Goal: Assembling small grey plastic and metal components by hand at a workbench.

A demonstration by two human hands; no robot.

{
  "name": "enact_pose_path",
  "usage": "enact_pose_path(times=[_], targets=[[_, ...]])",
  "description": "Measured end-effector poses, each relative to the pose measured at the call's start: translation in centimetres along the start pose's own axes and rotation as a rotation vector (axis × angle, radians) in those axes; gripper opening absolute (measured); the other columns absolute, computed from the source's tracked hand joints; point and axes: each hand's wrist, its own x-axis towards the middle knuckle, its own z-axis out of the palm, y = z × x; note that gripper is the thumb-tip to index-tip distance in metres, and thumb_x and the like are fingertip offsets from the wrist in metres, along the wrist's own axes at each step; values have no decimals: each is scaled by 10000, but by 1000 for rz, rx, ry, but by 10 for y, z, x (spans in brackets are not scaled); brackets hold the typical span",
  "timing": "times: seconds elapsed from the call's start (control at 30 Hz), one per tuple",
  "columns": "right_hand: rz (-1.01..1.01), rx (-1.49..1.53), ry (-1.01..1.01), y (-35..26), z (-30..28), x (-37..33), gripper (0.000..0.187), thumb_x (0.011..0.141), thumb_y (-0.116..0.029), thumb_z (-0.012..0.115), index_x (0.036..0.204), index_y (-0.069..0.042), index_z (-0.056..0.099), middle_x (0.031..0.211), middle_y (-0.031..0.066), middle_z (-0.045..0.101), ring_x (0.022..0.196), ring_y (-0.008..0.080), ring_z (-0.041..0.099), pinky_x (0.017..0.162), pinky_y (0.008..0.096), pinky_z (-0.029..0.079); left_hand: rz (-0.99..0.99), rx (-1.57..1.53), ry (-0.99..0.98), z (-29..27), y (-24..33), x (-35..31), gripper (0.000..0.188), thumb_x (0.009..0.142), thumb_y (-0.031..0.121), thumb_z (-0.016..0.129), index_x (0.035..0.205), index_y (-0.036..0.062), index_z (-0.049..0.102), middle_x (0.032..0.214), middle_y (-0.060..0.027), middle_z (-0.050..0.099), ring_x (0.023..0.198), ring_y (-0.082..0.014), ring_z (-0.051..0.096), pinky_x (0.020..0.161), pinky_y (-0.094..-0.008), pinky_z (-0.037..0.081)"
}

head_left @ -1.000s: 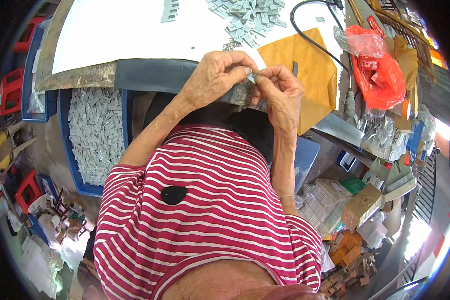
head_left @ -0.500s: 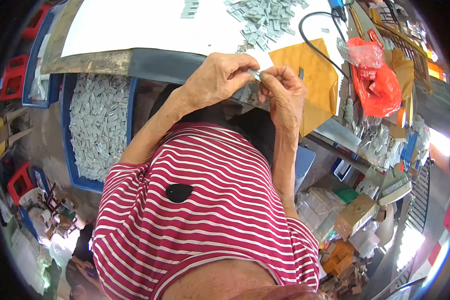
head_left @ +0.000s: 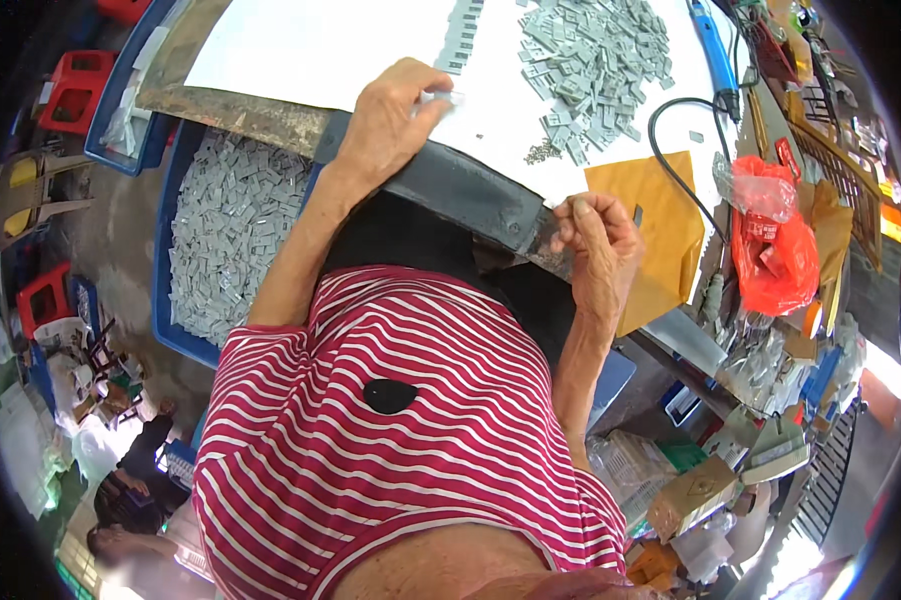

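Observation:
My left hand (head_left: 395,118) is over the table's front edge, thumb and forefinger closed on a small pale grey piece (head_left: 438,97), partly hidden and glary. Further right, my right hand (head_left: 602,245) is at the edge beside the brown envelope (head_left: 660,215); its fingers are pinched together, and anything between them is too small to name. White paper (head_left: 310,55) covers the table. On it lie a row of flat grey pieces (head_left: 460,38) beyond my left hand, a heap of similar grey pieces (head_left: 600,75), and a little cluster of tiny metal-looking bits (head_left: 543,153).
Below the table at left stands a blue bin (head_left: 160,270) full of grey pieces. A blue pen-like tool (head_left: 712,50) with a black cable (head_left: 660,125) lies at right, near a red plastic bag (head_left: 775,260). Another person (head_left: 140,470) is at lower left.
My hands were together at one small grey piece and have come apart: the left moved up and left with a piece, the right lower. The view has shifted, showing more of the table.

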Motion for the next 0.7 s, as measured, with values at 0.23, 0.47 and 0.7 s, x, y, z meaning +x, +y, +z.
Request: enact_pose_path(times=[0.23,0.47,0.7], targets=[[-6,-82,46,1,-5,-11,102,848,-60,547,840,42,551,709,76,569,538,94,501,493,214,440,9,223,0,0,-17,6,177,757,77,597,911,-11,595,849,-102,553,754,-209,562,676,-289,456],[-62,-174,52,-2,-15,-21,75,847,-27,535,847,47,546,710,76,568,540,93,507,492,211,442,-12,211,22,1,-15,4,170,755,73,597,898,-18,594,856,-112,554,751,-215,575,682,-302,466],[-37,-272,176,-16,-38,-27,70,842,-28,540,862,36,558,724,72,584,536,90,522,487,203,436,-2,179,4,5,-15,13,136,749,56,598,867,-12,584,830,-111,574,726,-216,580,672,-293,467]])
